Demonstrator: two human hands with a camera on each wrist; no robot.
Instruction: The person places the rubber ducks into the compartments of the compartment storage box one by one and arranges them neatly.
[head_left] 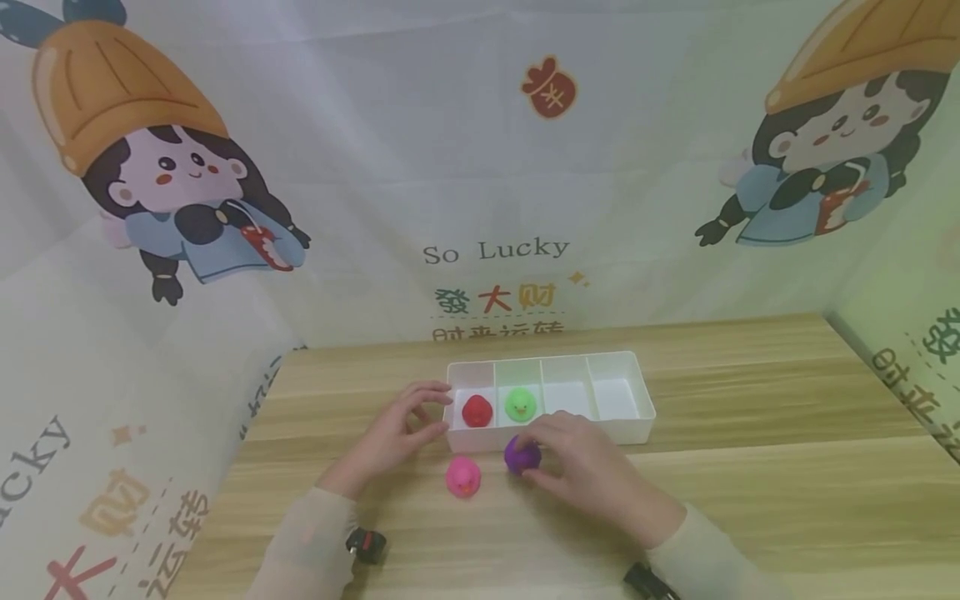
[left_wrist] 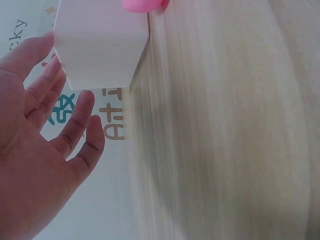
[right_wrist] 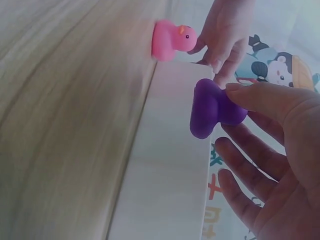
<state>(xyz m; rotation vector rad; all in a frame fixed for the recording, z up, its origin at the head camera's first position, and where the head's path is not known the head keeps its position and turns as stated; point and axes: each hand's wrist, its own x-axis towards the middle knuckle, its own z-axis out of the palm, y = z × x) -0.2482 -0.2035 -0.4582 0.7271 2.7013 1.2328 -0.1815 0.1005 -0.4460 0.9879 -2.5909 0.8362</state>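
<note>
A purple rubber duck [head_left: 522, 457] is pinched by its head between thumb and fingers of my right hand [head_left: 588, 467], just in front of a white divided box [head_left: 600, 433]. In the right wrist view the duck [right_wrist: 205, 110] is held up off the table. My left hand [head_left: 401, 433] is at the box's left end, fingers loosely bent; the left wrist view shows the thumb at the box edge. A red duck [head_left: 477, 412] sits in the leftmost compartment, a green duck [head_left: 521, 405] in the second from left. A pink duck [head_left: 463, 477] stands on the table before the box.
The box stands on a wood-grain table [head_left: 750, 500]. A printed cloth [head_left: 390, 167] with cartoon figures and lettering hangs behind and at the sides. Black straps or devices [head_left: 366, 546] are at both wrists.
</note>
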